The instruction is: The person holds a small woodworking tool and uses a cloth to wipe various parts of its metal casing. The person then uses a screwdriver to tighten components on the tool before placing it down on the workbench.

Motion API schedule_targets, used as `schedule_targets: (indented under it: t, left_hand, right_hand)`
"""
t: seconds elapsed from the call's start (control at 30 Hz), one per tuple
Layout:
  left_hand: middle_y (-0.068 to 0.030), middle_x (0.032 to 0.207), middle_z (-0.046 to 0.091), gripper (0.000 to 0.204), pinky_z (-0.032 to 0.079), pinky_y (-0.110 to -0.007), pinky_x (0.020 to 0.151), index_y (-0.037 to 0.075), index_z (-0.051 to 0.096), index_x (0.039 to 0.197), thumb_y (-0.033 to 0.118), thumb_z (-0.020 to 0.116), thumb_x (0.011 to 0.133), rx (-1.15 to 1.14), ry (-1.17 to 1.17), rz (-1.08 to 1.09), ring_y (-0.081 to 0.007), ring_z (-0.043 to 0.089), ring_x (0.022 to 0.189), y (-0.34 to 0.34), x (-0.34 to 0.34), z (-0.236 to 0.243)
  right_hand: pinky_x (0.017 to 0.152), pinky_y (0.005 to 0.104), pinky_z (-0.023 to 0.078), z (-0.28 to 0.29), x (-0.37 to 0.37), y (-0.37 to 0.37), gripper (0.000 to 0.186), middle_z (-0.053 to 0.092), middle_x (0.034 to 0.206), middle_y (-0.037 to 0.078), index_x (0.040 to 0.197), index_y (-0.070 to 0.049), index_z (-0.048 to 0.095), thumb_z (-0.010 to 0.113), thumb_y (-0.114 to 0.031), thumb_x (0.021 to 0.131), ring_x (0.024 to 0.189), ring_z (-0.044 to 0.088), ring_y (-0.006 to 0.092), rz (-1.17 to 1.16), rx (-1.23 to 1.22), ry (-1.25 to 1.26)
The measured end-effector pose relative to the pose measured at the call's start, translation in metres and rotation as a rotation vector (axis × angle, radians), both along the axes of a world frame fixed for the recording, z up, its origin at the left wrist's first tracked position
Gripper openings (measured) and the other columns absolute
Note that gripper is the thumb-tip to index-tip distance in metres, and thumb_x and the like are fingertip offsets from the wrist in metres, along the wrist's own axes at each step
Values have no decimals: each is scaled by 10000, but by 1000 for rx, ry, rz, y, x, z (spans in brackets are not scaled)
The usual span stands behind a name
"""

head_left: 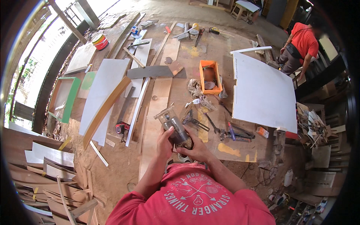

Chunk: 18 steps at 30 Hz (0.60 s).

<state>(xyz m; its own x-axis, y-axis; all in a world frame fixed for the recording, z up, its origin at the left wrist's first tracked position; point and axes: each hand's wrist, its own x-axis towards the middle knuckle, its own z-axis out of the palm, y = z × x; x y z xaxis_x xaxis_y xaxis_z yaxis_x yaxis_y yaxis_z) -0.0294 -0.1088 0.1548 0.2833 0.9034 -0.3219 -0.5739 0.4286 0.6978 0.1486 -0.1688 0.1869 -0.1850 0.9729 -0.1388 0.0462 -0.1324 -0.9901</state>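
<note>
A dark, cylindrical trim router (174, 129) with a clear plastic base is held over the near edge of the worktable. My left hand (164, 144) is closed around its left side, with the thumb on the body. From the right, my right hand (196, 147) grips the lower end, its fingers partly hidden beneath. The clear base points away from me, up and to the left. Just past my right hand lie a metal clamp-like tool (195, 122) and a wrench (212, 123).
Pliers and screwdrivers (235, 134) lie to the right, below a large white panel (264, 90). An orange bin (210, 90) stands beyond rags (195, 88). Leftward are a tape measure (120, 128), a curved wooden strip (103, 112) and white boards (92, 101). A person in red (304, 41) stands far right.
</note>
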Motion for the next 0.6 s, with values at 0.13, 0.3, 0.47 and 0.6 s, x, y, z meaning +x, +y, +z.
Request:
schedule_targets:
  t: [0.13,0.3,0.47,0.6]
  left_hand:
    - [-175,1411,623,635,518,-446,1130,26,475,1505,249,778,993,178,99,-52,-272,633,1317,3,-5,-4]
    - [-163,1261,706,609,564,-429,1065,-5,510,1452,280,783,988,115,181,-57,-276,705,1181,6,1,-4]
    - [-158,1150,739,520,645,-404,862,2,598,1345,391,690,1011,-27,129,-56,-280,763,1013,10,-35,-53]
    - [-167,1106,749,492,655,-425,770,1,625,1286,412,670,1018,-56,123,-15,-296,780,889,14,-65,-59]
  right_hand:
    - [953,357,604,-19,7,-1,1024,648,1404,170,1694,-58,339,933,-195,871,1234,665,232,-27,124,133]
    - [988,374,604,-18,7,-1,933,616,1472,196,1690,-46,363,852,-351,957,1278,660,271,40,143,-75]
    - [987,376,602,-41,17,4,723,662,1457,185,1609,-59,519,783,-373,1013,1185,724,263,112,32,52]
    - [931,345,601,-58,61,2,379,796,1204,146,1273,-36,776,806,-279,983,1051,771,191,-129,-133,-259]
